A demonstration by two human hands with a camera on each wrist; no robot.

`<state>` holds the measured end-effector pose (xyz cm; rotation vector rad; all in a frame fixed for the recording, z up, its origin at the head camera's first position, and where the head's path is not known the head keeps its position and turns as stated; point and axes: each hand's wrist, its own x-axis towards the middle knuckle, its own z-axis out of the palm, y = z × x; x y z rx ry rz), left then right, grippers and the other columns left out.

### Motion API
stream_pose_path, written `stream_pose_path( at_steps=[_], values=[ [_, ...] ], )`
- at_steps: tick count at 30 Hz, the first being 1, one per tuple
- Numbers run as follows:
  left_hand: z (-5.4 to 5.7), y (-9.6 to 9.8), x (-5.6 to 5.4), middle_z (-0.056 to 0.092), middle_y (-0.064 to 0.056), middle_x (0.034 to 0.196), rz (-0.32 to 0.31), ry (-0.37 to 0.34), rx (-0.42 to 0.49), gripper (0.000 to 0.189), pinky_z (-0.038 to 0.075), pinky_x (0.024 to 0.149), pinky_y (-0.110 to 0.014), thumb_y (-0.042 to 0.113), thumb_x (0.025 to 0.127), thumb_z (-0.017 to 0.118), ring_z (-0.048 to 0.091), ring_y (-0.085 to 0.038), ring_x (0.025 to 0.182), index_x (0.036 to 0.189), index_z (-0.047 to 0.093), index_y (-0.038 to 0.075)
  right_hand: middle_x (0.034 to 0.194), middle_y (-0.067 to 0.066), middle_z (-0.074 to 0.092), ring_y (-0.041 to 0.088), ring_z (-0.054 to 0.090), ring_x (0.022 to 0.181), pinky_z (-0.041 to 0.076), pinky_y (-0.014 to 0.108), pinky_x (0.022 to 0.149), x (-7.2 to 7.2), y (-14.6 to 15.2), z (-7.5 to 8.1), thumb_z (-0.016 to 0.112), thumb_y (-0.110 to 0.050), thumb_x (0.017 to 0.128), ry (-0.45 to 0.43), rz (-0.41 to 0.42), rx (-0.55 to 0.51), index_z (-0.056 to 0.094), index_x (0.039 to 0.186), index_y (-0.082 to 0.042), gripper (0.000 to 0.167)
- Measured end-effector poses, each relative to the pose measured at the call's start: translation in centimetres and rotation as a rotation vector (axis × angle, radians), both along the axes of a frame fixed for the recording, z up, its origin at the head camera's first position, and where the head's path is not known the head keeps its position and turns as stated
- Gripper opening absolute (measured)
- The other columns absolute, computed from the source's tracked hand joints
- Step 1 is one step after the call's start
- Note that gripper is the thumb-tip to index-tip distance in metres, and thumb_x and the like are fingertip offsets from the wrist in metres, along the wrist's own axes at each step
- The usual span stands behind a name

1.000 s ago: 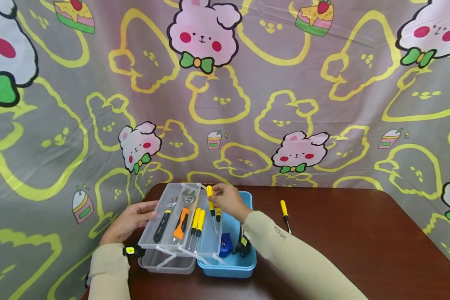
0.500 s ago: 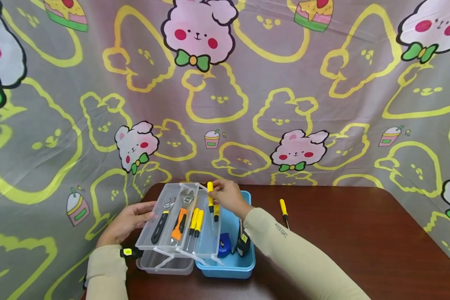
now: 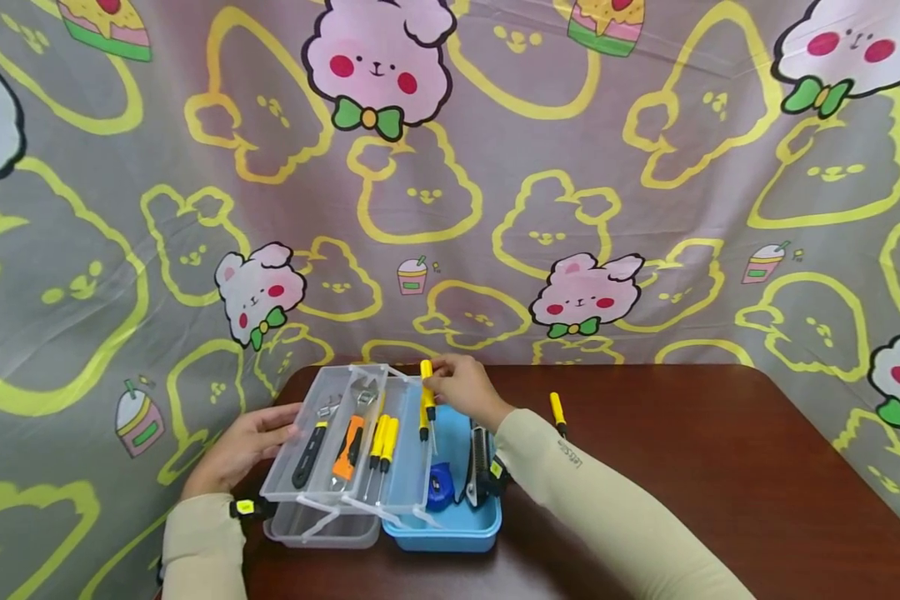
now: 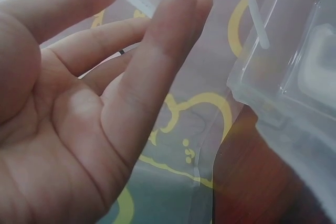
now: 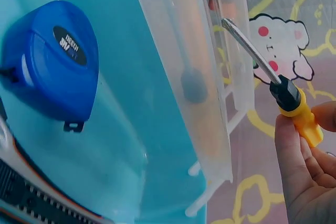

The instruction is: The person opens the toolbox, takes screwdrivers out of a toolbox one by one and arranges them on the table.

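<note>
My right hand [image 3: 471, 390] pinches the yellow handle of a screwdriver [image 3: 427, 382] above the right compartment of the clear tiered tray [image 3: 285, 490]. In the right wrist view, this screwdriver [image 5: 295, 109] shows a black collar and a bare metal shaft. Behind it, another yellow-handled screwdriver [image 3: 423, 427] is partly covered. My left hand [image 3: 234, 454] touches the tray's left edge with fairly straight fingers; the left wrist view shows the palm [image 4: 68, 129]. Two yellow screwdrivers [image 3: 387, 446], a black-handled adjustable wrench [image 3: 311, 454] and an orange-and-black tool [image 3: 348, 446] lie in the tray.
The blue toolbox base [image 3: 442, 542] holds a blue tape measure [image 3: 441, 487] and a long black-and-grey slotted tool [image 3: 480, 467]. One more yellow screwdriver [image 3: 557, 408] lies on the brown table [image 3: 667, 467], partly behind the right sleeve. A patterned curtain [image 3: 480, 208] stands behind.
My right hand has shifted slightly right relative to the tray, still pinching the screwdriver. The left hand stays at the tray's edge. The head view has turned a little right.
</note>
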<state>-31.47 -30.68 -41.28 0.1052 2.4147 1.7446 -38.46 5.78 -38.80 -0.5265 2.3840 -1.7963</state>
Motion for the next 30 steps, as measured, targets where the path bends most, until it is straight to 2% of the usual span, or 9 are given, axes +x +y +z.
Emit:
stream_pose_path(
  at_steps=[9,17,23,30],
  values=[
    [0.1,0.0,0.2,0.054,-0.023,0.134,0.046,-0.034,0.004,0.066,0.054,0.084,-0.044,0.028,0.093,0.068,0.064,-0.030,0.105,0.145,0.041,-0.001,0.093,0.008,0.064,0.021,0.066,0.080,0.057,0.040,0.075,0.0,1.3,0.3,0.068,-0.016,0.092,-0.014,-0.040,0.011,0.064,0.122,-0.005,0.032],
    [0.3,0.3,0.0,0.052,-0.024,0.136,0.026,-0.023,0.003,0.066,0.053,0.086,-0.043,0.028,0.093,0.068,0.062,-0.030,0.108,0.145,0.041,-0.002,0.096,0.008,0.064,0.021,0.066,0.083,0.057,0.036,0.073,-0.2,2.9,0.4,0.068,-0.018,0.093,-0.011,-0.047,0.026,0.062,0.124,-0.005,0.034],
    [0.3,0.3,0.1,0.051,-0.024,0.137,0.017,-0.024,0.006,0.065,0.053,0.086,-0.043,0.027,0.094,0.067,0.062,-0.030,0.108,0.145,0.041,-0.002,0.097,0.008,0.063,0.021,0.066,0.083,0.057,0.039,0.075,-0.2,3.7,0.5,0.068,-0.018,0.093,-0.006,-0.054,0.028,0.059,0.128,-0.004,0.039],
    [0.3,0.2,0.1,0.051,-0.024,0.137,0.022,-0.022,0.006,0.064,0.053,0.086,-0.043,0.026,0.094,0.066,0.062,-0.029,0.108,0.145,0.040,-0.003,0.097,0.009,0.063,0.020,0.067,0.080,0.057,0.037,0.074,-0.4,4.9,0.1,0.067,-0.019,0.093,0.018,-0.080,0.055,0.061,0.124,-0.004,0.035]
  ],
)
